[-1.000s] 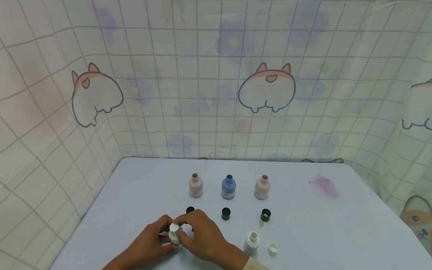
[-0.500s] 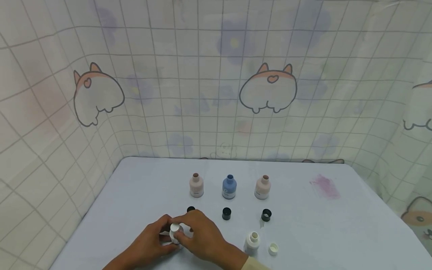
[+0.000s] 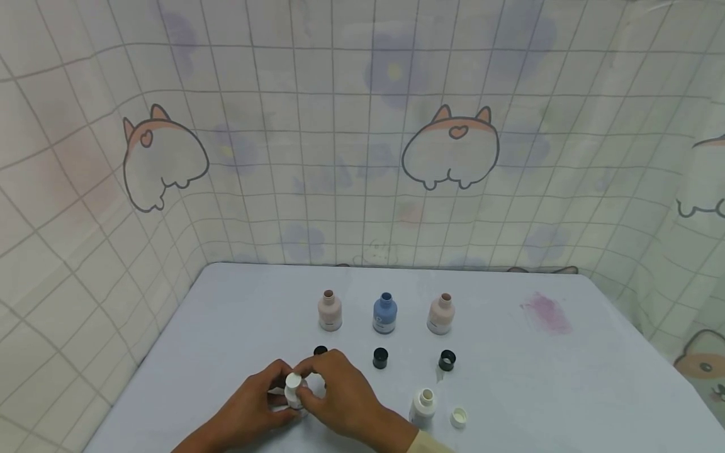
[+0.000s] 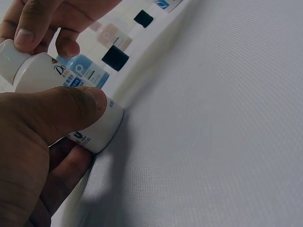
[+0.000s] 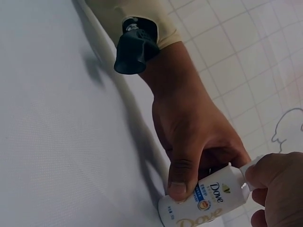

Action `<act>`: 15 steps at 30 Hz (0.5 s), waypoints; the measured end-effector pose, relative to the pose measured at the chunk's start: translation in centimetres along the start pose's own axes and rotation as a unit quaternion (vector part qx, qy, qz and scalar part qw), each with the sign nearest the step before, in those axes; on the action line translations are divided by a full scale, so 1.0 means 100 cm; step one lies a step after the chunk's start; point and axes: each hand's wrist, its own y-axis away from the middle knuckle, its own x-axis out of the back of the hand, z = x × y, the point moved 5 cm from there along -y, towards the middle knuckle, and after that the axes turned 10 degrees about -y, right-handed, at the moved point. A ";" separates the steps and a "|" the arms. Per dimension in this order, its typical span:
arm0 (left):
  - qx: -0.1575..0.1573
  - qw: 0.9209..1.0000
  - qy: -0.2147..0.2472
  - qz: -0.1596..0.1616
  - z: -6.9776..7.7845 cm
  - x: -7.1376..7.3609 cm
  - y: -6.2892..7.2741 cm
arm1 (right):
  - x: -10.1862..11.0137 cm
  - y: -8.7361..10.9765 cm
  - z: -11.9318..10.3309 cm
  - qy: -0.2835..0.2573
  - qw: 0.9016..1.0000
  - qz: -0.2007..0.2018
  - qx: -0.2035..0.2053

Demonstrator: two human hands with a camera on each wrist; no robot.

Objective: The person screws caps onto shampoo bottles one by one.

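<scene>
In the head view, my left hand [image 3: 249, 402] grips the body of a small white Dove bottle [image 3: 292, 397] that stands on the table. Thumb and fingers of my right hand [image 3: 342, 399] pinch the bottle's white cap [image 4: 12, 61]. The left wrist view has my left thumb across the bottle's printed label. From the right wrist view, the cap sits on the bottle's neck, partly hidden by my right fingers. A second white bottle [image 3: 422, 408] with an uncovered neck stands right of my right hand, beside a loose white cap [image 3: 459, 417].
Behind the hands, a pale pink bottle [image 3: 330, 311], a blue bottle [image 3: 385, 314] and another pale pink bottle [image 3: 440, 314] stand uncapped in a row. Before them lie black caps [image 3: 380, 358], one partly behind my right hand. A pink stain [image 3: 546, 313] marks the table at right.
My right fingers have shifted slightly around the cap, first bending lower and then rising again. The left hand and the bottle stay in the same place.
</scene>
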 end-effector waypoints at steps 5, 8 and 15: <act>0.004 1.000 -0.002 -0.001 -0.001 0.000 -0.001 | -0.002 0.000 -0.002 0.024 0.999 -0.007 0.035; 0.005 1.000 0.006 -0.004 -0.002 -0.001 -0.001 | -0.002 0.000 -0.003 0.032 0.999 -0.008 0.041; 0.006 1.000 0.013 -0.008 -0.001 -0.002 -0.002 | -0.003 0.000 -0.001 0.021 0.999 -0.008 0.024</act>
